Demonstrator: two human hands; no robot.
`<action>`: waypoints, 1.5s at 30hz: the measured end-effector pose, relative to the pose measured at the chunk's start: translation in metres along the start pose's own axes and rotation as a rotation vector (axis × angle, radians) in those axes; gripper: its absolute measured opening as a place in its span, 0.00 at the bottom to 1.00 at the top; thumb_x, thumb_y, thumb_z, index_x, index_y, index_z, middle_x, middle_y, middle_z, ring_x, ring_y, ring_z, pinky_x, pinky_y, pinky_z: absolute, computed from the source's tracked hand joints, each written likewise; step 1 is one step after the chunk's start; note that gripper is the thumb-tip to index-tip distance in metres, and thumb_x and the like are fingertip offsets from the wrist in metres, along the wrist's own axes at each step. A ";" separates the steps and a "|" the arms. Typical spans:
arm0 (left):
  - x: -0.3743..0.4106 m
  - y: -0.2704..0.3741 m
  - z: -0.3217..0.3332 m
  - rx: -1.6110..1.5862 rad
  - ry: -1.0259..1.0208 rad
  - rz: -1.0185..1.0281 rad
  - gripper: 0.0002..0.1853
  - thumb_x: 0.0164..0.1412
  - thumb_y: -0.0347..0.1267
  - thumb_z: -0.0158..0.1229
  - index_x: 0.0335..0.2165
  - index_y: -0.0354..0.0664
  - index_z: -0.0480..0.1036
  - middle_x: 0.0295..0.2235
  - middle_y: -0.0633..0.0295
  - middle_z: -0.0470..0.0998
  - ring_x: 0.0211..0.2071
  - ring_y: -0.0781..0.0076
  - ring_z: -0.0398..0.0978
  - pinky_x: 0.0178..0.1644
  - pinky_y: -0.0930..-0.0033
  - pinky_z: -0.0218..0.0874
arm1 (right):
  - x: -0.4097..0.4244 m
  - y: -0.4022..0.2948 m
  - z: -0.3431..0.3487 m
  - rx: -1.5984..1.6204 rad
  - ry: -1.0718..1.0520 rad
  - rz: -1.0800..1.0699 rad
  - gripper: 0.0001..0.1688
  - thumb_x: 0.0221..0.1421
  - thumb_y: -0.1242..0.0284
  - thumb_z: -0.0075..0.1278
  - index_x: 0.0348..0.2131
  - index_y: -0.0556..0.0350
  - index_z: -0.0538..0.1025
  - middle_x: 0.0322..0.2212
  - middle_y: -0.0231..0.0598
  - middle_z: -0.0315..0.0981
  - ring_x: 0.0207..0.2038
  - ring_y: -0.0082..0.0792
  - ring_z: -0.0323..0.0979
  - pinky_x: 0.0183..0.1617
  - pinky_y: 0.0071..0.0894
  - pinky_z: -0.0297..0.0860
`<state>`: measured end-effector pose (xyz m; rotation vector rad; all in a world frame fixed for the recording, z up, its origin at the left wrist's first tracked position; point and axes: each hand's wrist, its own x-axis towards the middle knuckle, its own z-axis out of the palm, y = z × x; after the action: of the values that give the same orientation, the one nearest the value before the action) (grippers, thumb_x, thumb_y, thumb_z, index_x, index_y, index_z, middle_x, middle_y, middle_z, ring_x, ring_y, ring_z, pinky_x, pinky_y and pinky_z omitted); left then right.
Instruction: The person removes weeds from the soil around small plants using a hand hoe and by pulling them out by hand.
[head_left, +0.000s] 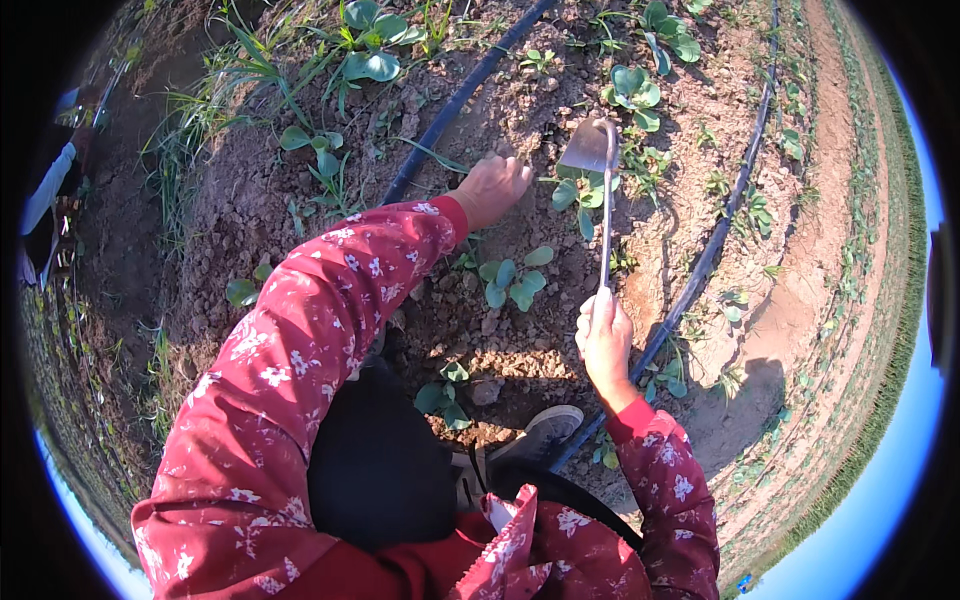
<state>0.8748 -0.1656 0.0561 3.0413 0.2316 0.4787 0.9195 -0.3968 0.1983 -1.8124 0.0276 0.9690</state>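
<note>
My right hand (606, 337) is closed round the lower end of a short metal hand hoe (609, 202). The hoe's flat blade (586, 148) is held over a broad-leaved seedling (578, 196), partly covering it. My left hand (495, 186) is at the soil to the left of the blade, its fingers curled downward. A long grass blade (433, 155) reaches from the left up to this hand; whether the fingers pinch anything is hidden. Below my left hand another broad-leaved seedling (514, 282) stands in crumbly soil.
One black drip hose (450, 112) runs diagonally beyond my left hand, and another (701, 266) curves along the right. More seedlings (634, 94) grow around, with tall grass weeds (259, 60) at upper left. My shoe (544, 433) rests near a seedling (444, 397).
</note>
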 end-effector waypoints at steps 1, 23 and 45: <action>-0.002 0.000 0.002 -0.022 -0.052 -0.012 0.06 0.44 0.29 0.49 0.26 0.41 0.66 0.24 0.62 0.66 0.26 0.69 0.69 0.24 0.71 0.62 | 0.018 0.006 0.012 0.036 0.012 -0.048 0.21 0.59 0.59 0.36 0.21 0.55 0.66 0.12 0.24 0.56 0.13 0.15 0.55 0.16 0.16 0.55; 0.012 -0.012 -0.015 -0.262 -0.202 -0.026 0.02 0.41 0.28 0.50 0.19 0.43 0.66 0.20 0.60 0.70 0.25 0.59 0.72 0.27 0.61 0.64 | 0.067 0.068 0.095 -0.640 0.186 -0.426 0.22 0.57 0.64 0.36 0.20 0.65 0.68 0.15 0.59 0.66 0.22 0.59 0.67 0.27 0.49 0.63; -0.027 -0.021 -0.072 -0.431 -0.081 -0.171 0.05 0.47 0.33 0.54 0.24 0.44 0.72 0.21 0.62 0.72 0.24 0.60 0.72 0.26 0.64 0.63 | 0.050 0.009 0.054 -0.612 0.174 -0.638 0.16 0.57 0.66 0.39 0.23 0.59 0.68 0.13 0.52 0.65 0.20 0.53 0.68 0.21 0.44 0.62</action>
<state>0.8243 -0.1467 0.1144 2.5874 0.3320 0.3393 0.9169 -0.3383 0.1525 -2.2368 -0.7668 0.3701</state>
